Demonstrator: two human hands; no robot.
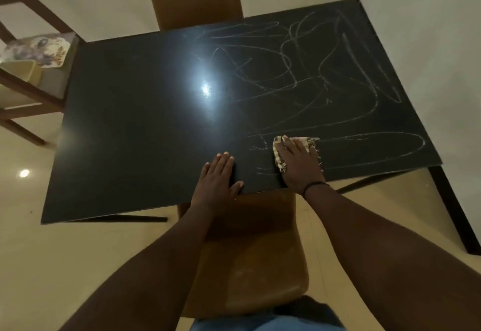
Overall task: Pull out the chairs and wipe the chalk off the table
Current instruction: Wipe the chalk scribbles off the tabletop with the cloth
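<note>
Cloth (309,143) under right hand (299,166) fingers, left hand (216,177) flat on table (130,122)

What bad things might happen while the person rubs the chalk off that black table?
1. The right hand presses the cloth close to the table's near edge, so the cloth might slide off.
2. The chalk scribbles reach the far corner by the wall; leaning over the brown chair could leave some unwiped.
3. A dry cloth may only smear the chalk.
</note>
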